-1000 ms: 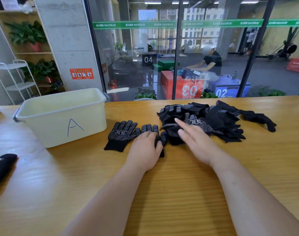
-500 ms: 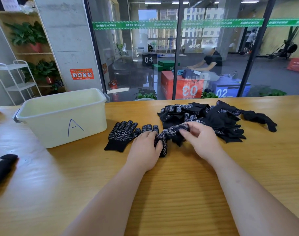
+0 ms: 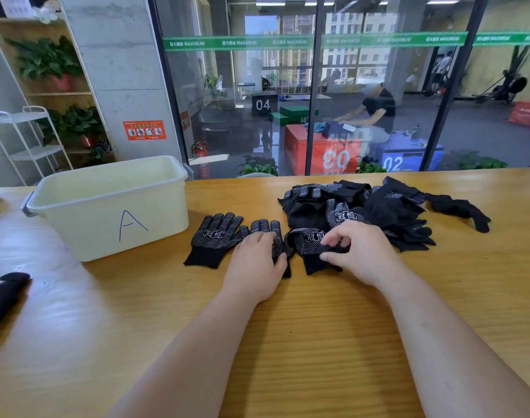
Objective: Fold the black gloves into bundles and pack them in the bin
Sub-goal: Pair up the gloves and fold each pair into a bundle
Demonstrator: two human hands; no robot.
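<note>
Black knit with white grip dots blurs together in the pile of gloves (image 3: 363, 206) at centre right of the frame, so single gloves there cannot be counted. Left hand (image 3: 256, 267) lies palm down with fairly straight fingers on the pressed glove (image 3: 274, 233), hiding its palm and cuff. Only the dotted fingertips show above the knuckles. Right hand (image 3: 358, 251) has its fingers curled, thumb and fingertips pinching the bunched glove (image 3: 310, 244), whose cuff points toward the lower edge. How far that glove is folded is hard to tell. It sits just right of the left hand, touching the pressed glove, at the near edge of the pile. Flat glove (image 3: 215, 241) lies spread, dots up, just left of the left hand. Bin (image 3: 112, 206), cream and marked A, stands at left centre near that glove, and its floor is hidden behind the near wall. Another dark glove (image 3: 4, 294) on the table (image 3: 318, 342) is cut off by the left edge of the frame.
</note>
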